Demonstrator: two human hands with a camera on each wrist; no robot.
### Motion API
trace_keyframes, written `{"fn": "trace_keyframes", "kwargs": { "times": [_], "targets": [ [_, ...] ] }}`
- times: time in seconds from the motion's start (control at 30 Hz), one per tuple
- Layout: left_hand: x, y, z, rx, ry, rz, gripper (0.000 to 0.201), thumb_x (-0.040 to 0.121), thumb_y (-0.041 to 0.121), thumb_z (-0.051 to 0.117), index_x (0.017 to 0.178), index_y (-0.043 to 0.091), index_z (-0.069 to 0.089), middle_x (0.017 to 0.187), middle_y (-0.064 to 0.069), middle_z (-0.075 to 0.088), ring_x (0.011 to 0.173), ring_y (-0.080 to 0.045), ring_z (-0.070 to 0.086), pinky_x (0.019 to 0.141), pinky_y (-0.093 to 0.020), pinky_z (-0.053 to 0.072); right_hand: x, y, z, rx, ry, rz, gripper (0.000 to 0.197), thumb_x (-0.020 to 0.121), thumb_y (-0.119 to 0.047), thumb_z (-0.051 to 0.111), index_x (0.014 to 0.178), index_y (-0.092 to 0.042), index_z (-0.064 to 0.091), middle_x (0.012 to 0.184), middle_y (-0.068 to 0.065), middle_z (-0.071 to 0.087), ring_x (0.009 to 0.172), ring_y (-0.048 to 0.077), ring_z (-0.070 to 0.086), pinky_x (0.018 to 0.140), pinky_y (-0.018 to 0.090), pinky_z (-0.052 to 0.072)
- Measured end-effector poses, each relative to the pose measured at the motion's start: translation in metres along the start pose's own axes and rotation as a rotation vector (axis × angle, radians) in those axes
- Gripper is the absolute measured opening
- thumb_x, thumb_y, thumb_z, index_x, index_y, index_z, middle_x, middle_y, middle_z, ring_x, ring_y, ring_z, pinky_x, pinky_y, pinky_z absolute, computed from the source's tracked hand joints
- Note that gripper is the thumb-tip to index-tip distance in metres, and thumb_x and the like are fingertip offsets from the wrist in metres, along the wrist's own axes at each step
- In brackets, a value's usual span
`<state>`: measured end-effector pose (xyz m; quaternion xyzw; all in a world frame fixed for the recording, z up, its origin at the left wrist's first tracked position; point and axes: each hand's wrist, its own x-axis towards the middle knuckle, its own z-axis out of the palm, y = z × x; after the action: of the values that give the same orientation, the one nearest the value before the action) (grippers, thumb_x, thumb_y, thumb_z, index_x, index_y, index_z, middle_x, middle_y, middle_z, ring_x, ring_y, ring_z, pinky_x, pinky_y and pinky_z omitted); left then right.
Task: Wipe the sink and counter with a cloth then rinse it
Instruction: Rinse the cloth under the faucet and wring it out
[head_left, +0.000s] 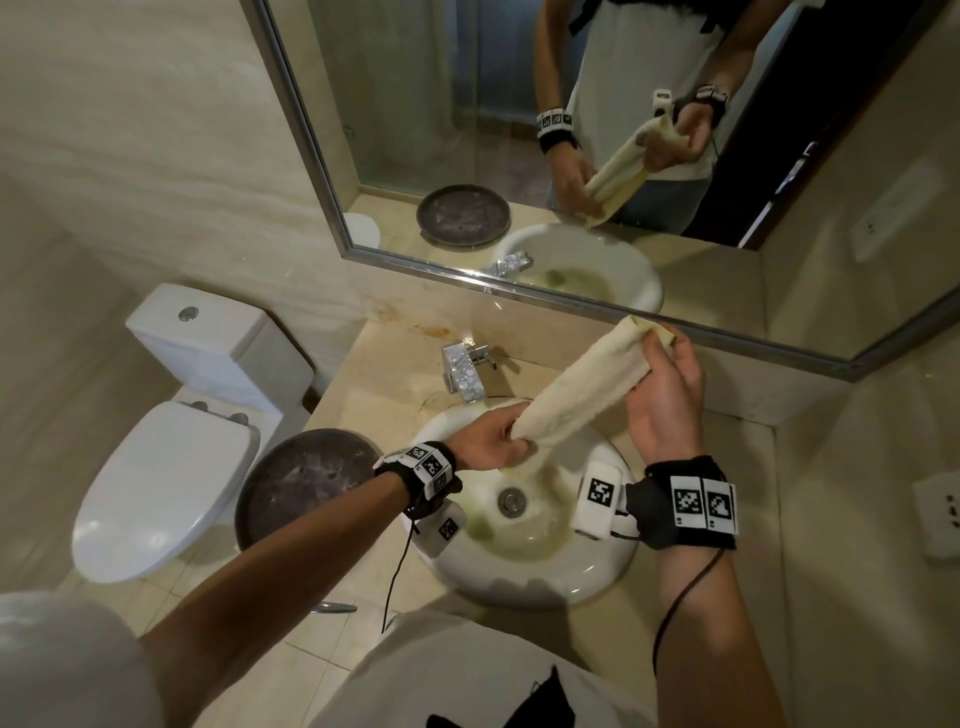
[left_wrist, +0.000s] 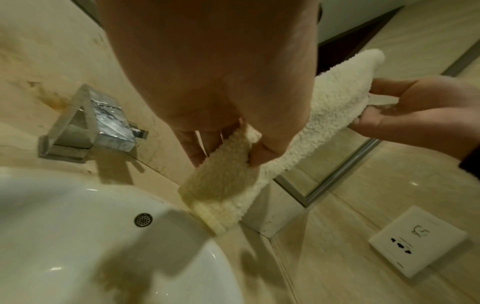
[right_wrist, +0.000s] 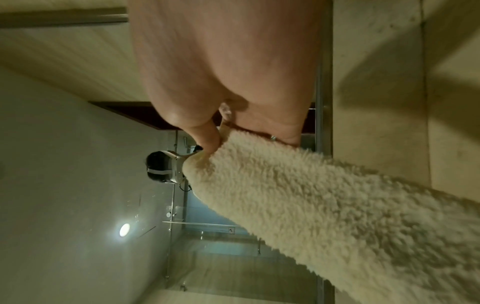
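A cream terry cloth (head_left: 576, 392) is rolled lengthwise and stretched slantwise above the white sink (head_left: 597, 582). My left hand (head_left: 491, 439) grips its lower end over the basin; the tail hangs toward the drain (head_left: 511, 501). My right hand (head_left: 662, 387) grips the upper end, near the mirror's lower edge. The left wrist view shows the cloth (left_wrist: 335, 107) running from my left hand (left_wrist: 228, 144) up to my right hand (left_wrist: 376, 111). In the right wrist view the cloth (right_wrist: 324, 205) fills the lower right, held by my right hand (right_wrist: 215, 142). No water runs from the chrome faucet (head_left: 462, 371).
Beige counter (head_left: 374, 410) surrounds the sink, with stains behind the faucet. A dark round tray (head_left: 306, 483) sits left of the basin, a toilet (head_left: 171, 467) beyond it. The mirror (head_left: 519, 130) spans the back wall. A wall socket (head_left: 937, 512) is on the right.
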<state>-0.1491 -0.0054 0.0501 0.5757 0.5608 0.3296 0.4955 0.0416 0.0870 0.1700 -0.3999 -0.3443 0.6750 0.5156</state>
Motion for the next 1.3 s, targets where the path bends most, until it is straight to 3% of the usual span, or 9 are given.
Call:
{"fn": "trace_keyframes", "kwargs": {
  "times": [0.17,0.43,0.57,0.67,0.8,0.9,1.03,1.17,1.3],
  "targets": [
    [0.000,0.000,-0.007,0.023,-0.075,-0.138,0.026,0.084,0.019,0.055,0.105,0.010,0.066,0.088,0.001,0.068,0.073,-0.009,0.064,0.064,-0.023,0.051,0.004,0.006,-0.004,0.086,0.055,0.048,0.024,0.102,-0.006,0.051,0.125,-0.004,0.057,0.104,0.008,0.068,0.096,0.021,0.066,0.085,0.036,0.054],
    [-0.009,0.005,-0.008,0.021,-0.231,-0.359,0.018,0.084,0.021,0.059,0.100,0.028,0.061,0.090,0.003,0.066,0.083,-0.012,0.063,0.064,-0.027,0.054,0.007,0.016,-0.017,0.317,0.086,0.301,0.013,0.085,-0.029,0.059,0.086,-0.017,0.055,0.077,-0.001,0.053,0.075,0.014,0.053,0.076,0.032,0.042],
    [-0.011,-0.003,-0.006,0.163,-0.176,-0.331,0.021,0.080,0.011,0.070,0.093,0.025,0.061,0.084,0.004,0.062,0.074,-0.014,0.061,0.057,-0.028,0.054,0.008,0.025,-0.019,0.063,0.153,0.302,0.031,0.078,-0.027,0.084,0.101,-0.015,0.067,0.095,0.004,0.060,0.090,0.018,0.061,0.089,0.040,0.051],
    [-0.012,-0.007,-0.009,0.354,-0.064,-0.275,0.023,0.075,0.010,0.073,0.092,0.021,0.065,0.084,-0.001,0.068,0.074,-0.019,0.064,0.062,-0.031,0.054,0.008,0.037,-0.016,-0.051,0.258,0.250,0.017,0.085,-0.005,0.075,0.094,-0.014,0.064,0.089,0.006,0.061,0.079,0.017,0.060,0.075,0.038,0.052],
    [-0.013,-0.012,-0.019,0.646,-0.012,-0.191,0.011,0.073,0.024,0.067,0.071,0.031,0.058,0.068,0.009,0.061,0.073,-0.021,0.059,0.066,-0.033,0.046,0.012,0.047,-0.022,0.026,0.256,0.199,0.010,0.097,-0.017,0.066,0.093,-0.009,0.062,0.084,0.007,0.068,0.078,0.019,0.069,0.070,0.034,0.057],
    [-0.018,-0.013,-0.028,0.607,-0.049,-0.238,0.007,0.078,0.029,0.059,0.082,0.033,0.055,0.076,0.007,0.064,0.077,-0.021,0.063,0.073,-0.037,0.051,0.013,0.050,-0.031,0.173,0.232,0.217,0.023,0.100,-0.023,0.062,0.112,-0.004,0.059,0.087,0.009,0.070,0.084,0.025,0.074,0.078,0.043,0.060],
    [-0.023,-0.016,-0.038,0.488,-0.001,-0.220,0.017,0.087,0.019,0.067,0.101,0.013,0.058,0.086,0.002,0.061,0.080,-0.022,0.062,0.071,-0.036,0.050,0.012,0.053,-0.034,0.193,0.268,0.216,0.014,0.097,-0.022,0.067,0.091,-0.010,0.061,0.066,0.001,0.054,0.059,0.017,0.057,0.070,0.038,0.054],
    [-0.025,-0.011,-0.046,0.475,0.080,-0.194,0.032,0.082,0.023,0.077,0.106,0.014,0.058,0.096,0.003,0.061,0.089,-0.020,0.061,0.075,-0.030,0.048,0.009,0.052,-0.031,0.035,0.262,0.148,0.012,0.091,-0.019,0.074,0.093,-0.015,0.063,0.063,-0.001,0.052,0.055,0.014,0.051,0.060,0.031,0.051],
    [-0.022,0.012,-0.050,0.540,0.133,-0.086,0.034,0.080,0.031,0.079,0.102,0.015,0.059,0.094,0.006,0.064,0.081,-0.011,0.059,0.068,-0.022,0.044,-0.001,0.057,-0.019,-0.550,-0.022,-0.014,0.005,0.098,-0.026,0.064,0.096,-0.022,0.063,0.071,-0.001,0.063,0.062,0.012,0.059,0.063,0.030,0.050]
  ]
}}
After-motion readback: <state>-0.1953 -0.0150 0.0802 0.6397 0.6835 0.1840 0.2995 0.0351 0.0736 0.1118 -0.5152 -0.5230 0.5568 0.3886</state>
